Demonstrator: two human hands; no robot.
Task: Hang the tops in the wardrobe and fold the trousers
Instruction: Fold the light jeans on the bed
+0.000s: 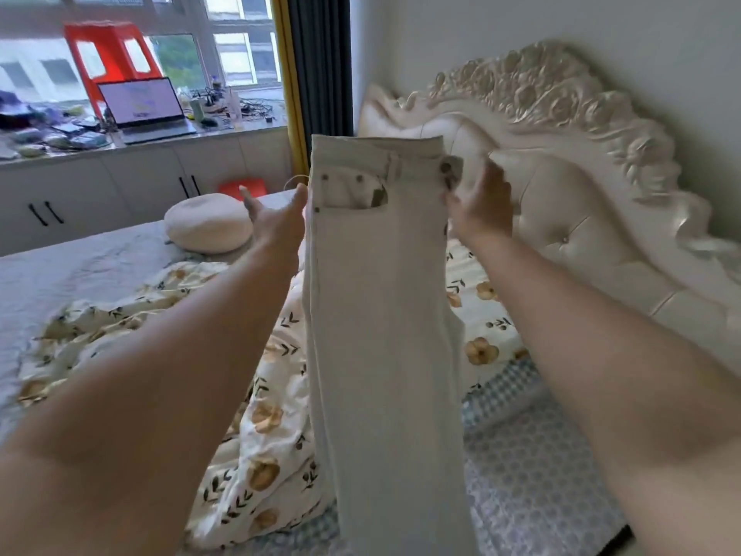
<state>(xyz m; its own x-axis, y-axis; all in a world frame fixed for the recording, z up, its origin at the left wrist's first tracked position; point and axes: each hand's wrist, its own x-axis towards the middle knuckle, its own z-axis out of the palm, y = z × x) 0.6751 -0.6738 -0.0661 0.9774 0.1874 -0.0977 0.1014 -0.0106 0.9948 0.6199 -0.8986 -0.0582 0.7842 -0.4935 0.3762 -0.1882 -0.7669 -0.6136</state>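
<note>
Here my right hand (481, 206) pinches the white jeans (381, 315) by the waistband so they hang straight; left hand (276, 222) open alongside.

pale trousers (381, 315), folded lengthwise, hanging upright

The left forearm (160, 375) and right forearm (601, 355), both bare, reach forward and upward side by side. The left hand (276, 220) is spread, palm turned inward, thumb up, its fingers (298, 194) straight with tips at the edge of the white trousers (381, 315). The right hand (481, 206) pinches the waistband's other corner with curled fingers.
</note>
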